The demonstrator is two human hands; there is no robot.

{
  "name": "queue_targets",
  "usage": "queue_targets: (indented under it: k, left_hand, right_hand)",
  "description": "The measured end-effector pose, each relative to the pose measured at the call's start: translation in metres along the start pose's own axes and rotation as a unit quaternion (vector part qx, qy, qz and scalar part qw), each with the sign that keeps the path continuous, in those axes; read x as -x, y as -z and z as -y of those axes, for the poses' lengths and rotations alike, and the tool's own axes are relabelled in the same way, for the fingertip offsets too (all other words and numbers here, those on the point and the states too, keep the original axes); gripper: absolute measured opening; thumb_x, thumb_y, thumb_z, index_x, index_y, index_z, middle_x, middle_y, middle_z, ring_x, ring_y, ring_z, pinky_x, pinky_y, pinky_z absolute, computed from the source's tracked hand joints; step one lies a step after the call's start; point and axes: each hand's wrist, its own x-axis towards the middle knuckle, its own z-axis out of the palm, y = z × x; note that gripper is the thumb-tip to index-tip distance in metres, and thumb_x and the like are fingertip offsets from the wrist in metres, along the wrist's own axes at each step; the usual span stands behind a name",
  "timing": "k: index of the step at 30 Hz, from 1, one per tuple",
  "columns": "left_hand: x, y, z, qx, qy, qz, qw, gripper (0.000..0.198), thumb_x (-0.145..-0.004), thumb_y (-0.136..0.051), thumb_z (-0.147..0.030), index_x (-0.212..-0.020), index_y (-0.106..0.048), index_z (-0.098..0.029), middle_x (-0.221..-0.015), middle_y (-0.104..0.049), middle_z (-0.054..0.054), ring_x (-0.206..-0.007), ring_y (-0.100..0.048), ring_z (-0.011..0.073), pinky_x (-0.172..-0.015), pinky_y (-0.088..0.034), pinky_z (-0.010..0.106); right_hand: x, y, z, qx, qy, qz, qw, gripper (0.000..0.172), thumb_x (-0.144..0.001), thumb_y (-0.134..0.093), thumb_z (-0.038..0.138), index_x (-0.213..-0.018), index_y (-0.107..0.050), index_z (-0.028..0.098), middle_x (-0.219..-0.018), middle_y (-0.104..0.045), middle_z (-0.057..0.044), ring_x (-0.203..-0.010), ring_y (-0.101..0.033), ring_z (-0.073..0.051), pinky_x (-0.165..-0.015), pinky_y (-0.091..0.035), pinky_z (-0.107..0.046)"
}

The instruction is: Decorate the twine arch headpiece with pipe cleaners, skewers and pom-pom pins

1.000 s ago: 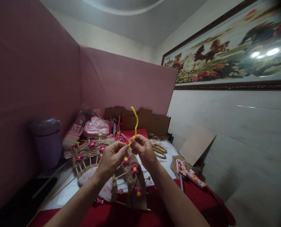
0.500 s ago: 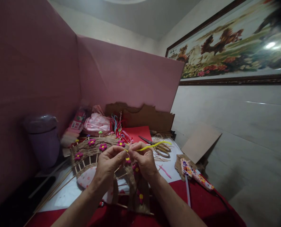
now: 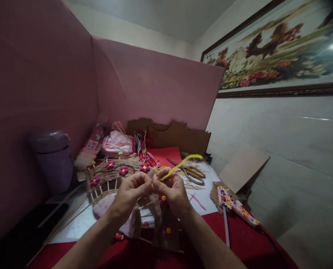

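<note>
A fuzzy yellow pipe cleaner (image 3: 189, 158) is pinched between my two hands, its long free end curving up to the right. My left hand (image 3: 134, 190) grips near its short end with thumb and forefinger. Fingertip to fingertip with it, my right hand (image 3: 170, 188) pinches the same strand. Exactly how the end is bent between the fingers is hidden. Beneath and behind my hands lies a twine-wrapped stick frame (image 3: 99, 173), decorated with magenta flowers (image 3: 123, 170) that have yellow centres. Spotted pink-white fabric (image 3: 103, 205) shows inside the frame.
Scissors (image 3: 193, 172) lie behind my right hand, by a red sheet (image 3: 166, 155) and a bundle of coloured pipe cleaners (image 3: 144, 149). A flower-patterned glue gun (image 3: 237, 208) rests at the right on cardboard. At left stands a purple bin (image 3: 54, 164). A pink strip (image 3: 198, 201) lies on the table.
The pipe cleaner's free end has swung upward and bends more steeply. Both hands stay together, still pinching it. The camera view has shifted slightly.
</note>
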Motion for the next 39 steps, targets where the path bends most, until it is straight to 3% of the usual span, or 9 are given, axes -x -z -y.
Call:
queue_targets:
  k: [3, 5, 9, 16, 23, 32, 39]
  left_hand:
    - [0.0005, 0.0009, -0.0009, -0.117, -0.048, -0.026, 0.992, 0.025, -0.066, -0.072, -0.033, -0.060, -0.055, -0.015, -0.053, -0.049, -0.004, -0.045, -0.042, 0.0066, -0.042, -0.033, 0.018]
    - [0.0014, 0.0001, -0.0013, -0.139, -0.064, -0.047, 0.987, 0.021, -0.067, -0.070, -0.032, -0.063, -0.059, -0.015, -0.056, -0.053, -0.002, -0.047, -0.044, 0.0071, -0.043, -0.035, 0.018]
    - [0.0032, -0.0022, -0.0022, -0.099, -0.039, -0.077, 0.991, 0.019, -0.071, -0.067, -0.034, -0.071, -0.063, -0.015, -0.058, -0.060, 0.000, -0.047, -0.050, 0.0088, -0.044, -0.040, 0.019]
    - [0.0021, -0.0028, -0.0007, 0.038, 0.041, -0.006, 0.998, 0.020, -0.066, -0.073, -0.031, -0.072, -0.066, -0.013, -0.064, -0.066, 0.004, -0.048, -0.056, 0.0103, -0.044, -0.045, 0.021]
    - [0.0029, -0.0014, -0.0015, 0.116, 0.091, -0.002, 0.989, 0.015, -0.064, -0.076, -0.023, -0.069, -0.066, -0.012, -0.064, -0.065, 0.004, -0.055, -0.059, 0.0111, -0.047, -0.047, 0.020]
    - [0.0016, 0.0033, 0.0020, 0.139, 0.095, 0.026, 0.985, 0.015, -0.064, -0.076, -0.019, -0.071, -0.068, -0.009, -0.067, -0.067, 0.007, -0.060, -0.061, 0.0110, -0.053, -0.049, 0.019]
    - [0.0017, 0.0003, -0.0020, 0.136, 0.109, 0.012, 0.985, 0.017, -0.064, -0.076, -0.019, -0.072, -0.068, -0.008, -0.067, -0.067, 0.007, -0.060, -0.062, 0.0120, -0.056, -0.052, 0.023]
  right_hand:
    - [0.0003, 0.0003, -0.0003, 0.037, 0.033, 0.004, 0.999, 0.022, -0.068, -0.072, 0.027, -0.079, -0.055, 0.021, -0.071, -0.056, 0.003, -0.061, -0.051, -0.010, -0.058, -0.043, -0.022]
    - [0.0003, 0.0009, 0.0001, 0.049, 0.044, -0.001, 0.998, 0.019, -0.069, -0.071, 0.027, -0.079, -0.056, 0.021, -0.072, -0.056, 0.002, -0.062, -0.051, -0.010, -0.059, -0.043, -0.023]
    - [0.0001, 0.0022, 0.0026, 0.036, 0.052, -0.027, 0.998, 0.019, -0.070, -0.070, 0.026, -0.081, -0.055, 0.021, -0.072, -0.055, 0.003, -0.060, -0.050, -0.009, -0.057, -0.042, -0.022]
    - [0.0002, 0.0035, 0.0012, 0.021, 0.040, -0.023, 0.999, 0.023, -0.070, -0.071, 0.028, -0.083, -0.053, 0.022, -0.072, -0.055, 0.003, -0.059, -0.053, -0.010, -0.055, -0.044, -0.022]
    - [-0.0003, 0.0036, 0.0006, 0.054, 0.071, -0.015, 0.996, 0.020, -0.070, -0.070, 0.023, -0.081, -0.054, 0.021, -0.073, -0.056, 0.003, -0.064, -0.053, -0.010, -0.060, -0.045, -0.021]
    - [0.0004, 0.0027, 0.0011, 0.044, 0.066, 0.001, 0.997, 0.020, -0.071, -0.069, 0.023, -0.082, -0.051, 0.021, -0.075, -0.055, 0.003, -0.059, -0.053, -0.009, -0.056, -0.045, -0.021]
    - [0.0024, 0.0054, 0.0001, 0.100, 0.100, 0.004, 0.990, 0.015, -0.074, -0.064, 0.017, -0.083, -0.052, 0.021, -0.077, -0.055, 0.003, -0.064, -0.054, -0.009, -0.060, -0.045, -0.021]
